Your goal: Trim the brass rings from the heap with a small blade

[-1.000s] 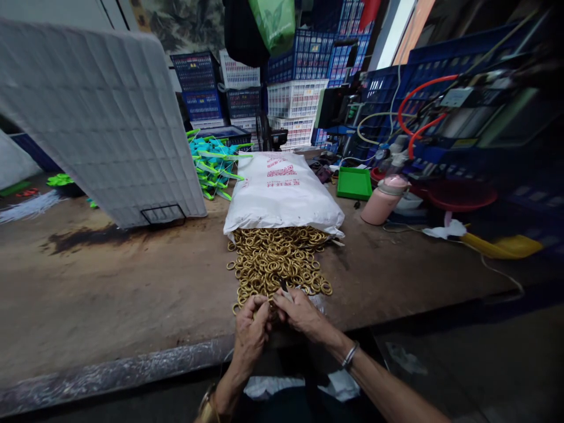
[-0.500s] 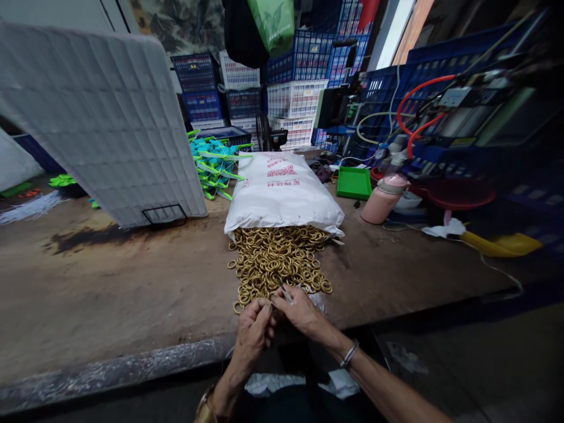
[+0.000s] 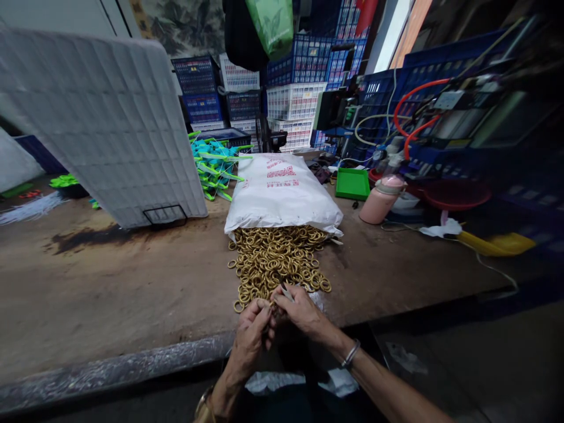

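Gold-coloured rings (image 3: 275,258) lie loose in a heap on my counter (image 3: 167,294), at the near edge of the white sack (image 3: 282,202). One ring (image 3: 271,304), mostly hidden, is pinched in my left hand (image 3: 252,330). My right hand (image 3: 305,312) grips a slim pale tool (image 3: 287,293), dark tip directed forward and left.

Light is dim, brightest at a pale strip (image 3: 390,35) far right; the floor (image 3: 462,358) near right sinks into shadow. Wide-angle stretch and blur smear the machine (image 3: 462,117) at right, while the rings (image 3: 282,257) look fairly clear.
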The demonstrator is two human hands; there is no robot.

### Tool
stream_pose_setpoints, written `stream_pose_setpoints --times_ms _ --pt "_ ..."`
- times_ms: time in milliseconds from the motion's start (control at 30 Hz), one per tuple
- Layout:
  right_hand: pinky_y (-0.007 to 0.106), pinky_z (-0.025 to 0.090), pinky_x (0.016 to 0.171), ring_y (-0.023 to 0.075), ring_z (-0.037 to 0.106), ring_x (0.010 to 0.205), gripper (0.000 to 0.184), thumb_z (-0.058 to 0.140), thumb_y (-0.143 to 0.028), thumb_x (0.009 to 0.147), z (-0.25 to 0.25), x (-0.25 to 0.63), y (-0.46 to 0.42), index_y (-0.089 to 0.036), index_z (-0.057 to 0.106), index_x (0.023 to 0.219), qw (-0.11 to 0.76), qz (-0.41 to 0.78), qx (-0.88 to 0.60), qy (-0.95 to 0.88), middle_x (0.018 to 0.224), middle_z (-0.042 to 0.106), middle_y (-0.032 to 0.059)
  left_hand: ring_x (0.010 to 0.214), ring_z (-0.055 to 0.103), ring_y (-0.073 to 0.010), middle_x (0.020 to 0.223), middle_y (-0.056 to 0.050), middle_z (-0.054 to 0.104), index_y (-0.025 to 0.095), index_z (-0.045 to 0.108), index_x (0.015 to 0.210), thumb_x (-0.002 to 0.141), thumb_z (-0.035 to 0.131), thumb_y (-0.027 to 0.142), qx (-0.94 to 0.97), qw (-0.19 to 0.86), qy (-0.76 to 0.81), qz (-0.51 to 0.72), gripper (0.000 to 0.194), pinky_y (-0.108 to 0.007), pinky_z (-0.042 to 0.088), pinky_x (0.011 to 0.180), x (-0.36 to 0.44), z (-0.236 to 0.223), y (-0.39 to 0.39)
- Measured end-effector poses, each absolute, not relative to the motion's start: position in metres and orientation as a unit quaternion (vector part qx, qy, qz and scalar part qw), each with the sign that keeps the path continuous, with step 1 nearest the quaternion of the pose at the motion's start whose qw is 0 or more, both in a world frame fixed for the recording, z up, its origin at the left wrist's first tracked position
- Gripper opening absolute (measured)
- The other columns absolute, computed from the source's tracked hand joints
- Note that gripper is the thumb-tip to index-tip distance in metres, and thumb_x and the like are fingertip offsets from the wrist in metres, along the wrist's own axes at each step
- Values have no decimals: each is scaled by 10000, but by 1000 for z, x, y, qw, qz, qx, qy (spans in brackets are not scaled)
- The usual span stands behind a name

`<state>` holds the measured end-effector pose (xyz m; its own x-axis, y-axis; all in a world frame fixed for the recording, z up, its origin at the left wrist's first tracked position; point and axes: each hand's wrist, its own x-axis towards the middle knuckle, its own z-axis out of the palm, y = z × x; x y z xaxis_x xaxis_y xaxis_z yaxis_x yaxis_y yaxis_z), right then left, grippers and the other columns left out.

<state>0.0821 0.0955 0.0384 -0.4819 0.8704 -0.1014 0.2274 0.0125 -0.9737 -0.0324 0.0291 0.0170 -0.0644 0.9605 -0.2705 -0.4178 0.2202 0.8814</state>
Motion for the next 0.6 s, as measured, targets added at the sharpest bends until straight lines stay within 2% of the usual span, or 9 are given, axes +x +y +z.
stream_pose_setpoints --times_ms 167,267,333,600 --pt "210 303 540 104 411 557 169 385 -224 786 36 85 91 -179 487 659 266 423 -441 -745 584 464 -28 373 397 -33 537 67 494 181 451 716 716 586 475 289 603 489 560 323 -117 261 319 -34 19 28" --pt "205 264 531 100 384 550 119 397 -105 714 34 88 85 -187 453 648 224 353 -423 -804 588 469 -28 370 393 -34 527 68 485 183 451 709 698 585 512 298 592 503 555 356 -120 268 321 -35 21 28" --pt "205 244 524 103 374 550 148 394 -55 649 34 89 82 -191 450 664 201 325 -414 -826 594 472 -27 370 391 -37 518 72 471 183 457 707 681 592 528 307 583 509 554 371 -124 277 323 -35 23 29" --pt "229 219 529 137 412 572 283 380 -38 563 39 92 77 -197 482 775 142 231 -426 -863 625 513 1 364 378 -38 504 74 460 182 479 701 655 610 530 318 573 509 557 375 -134 286 329 -34 24 29"
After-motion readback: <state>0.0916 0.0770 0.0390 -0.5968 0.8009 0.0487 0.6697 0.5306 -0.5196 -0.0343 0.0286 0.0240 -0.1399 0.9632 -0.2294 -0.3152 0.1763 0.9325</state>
